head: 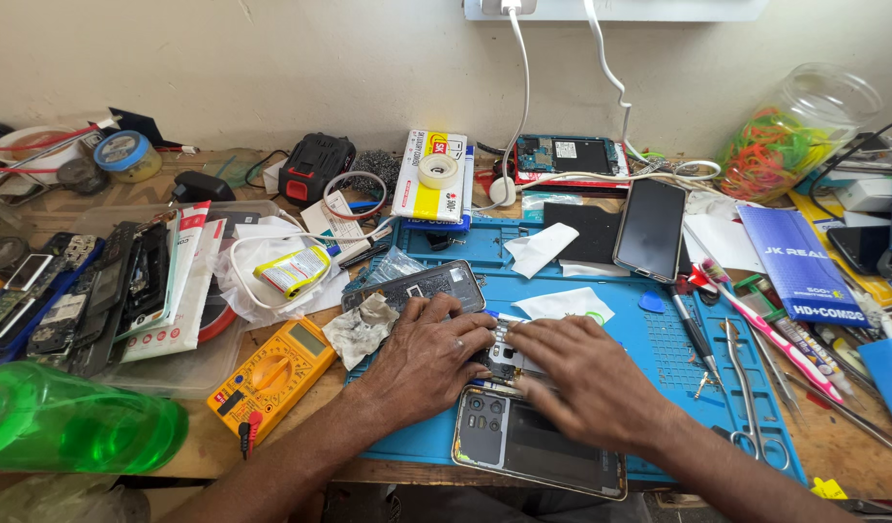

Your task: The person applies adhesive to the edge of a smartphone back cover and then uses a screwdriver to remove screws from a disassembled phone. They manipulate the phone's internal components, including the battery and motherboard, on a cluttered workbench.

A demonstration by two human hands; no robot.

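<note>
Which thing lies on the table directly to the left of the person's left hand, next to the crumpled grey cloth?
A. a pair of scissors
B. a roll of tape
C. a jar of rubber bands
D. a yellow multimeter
D: the yellow multimeter lies left of the left hand, just below the crumpled grey cloth, at the blue mat's edge.

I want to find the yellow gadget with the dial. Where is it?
Look at the blue work mat in the middle of the bench. Just off its left edge, beside the left hand, lies the multimeter. It alone is yellow-orange, with a round dial and small grey screen.
</note>
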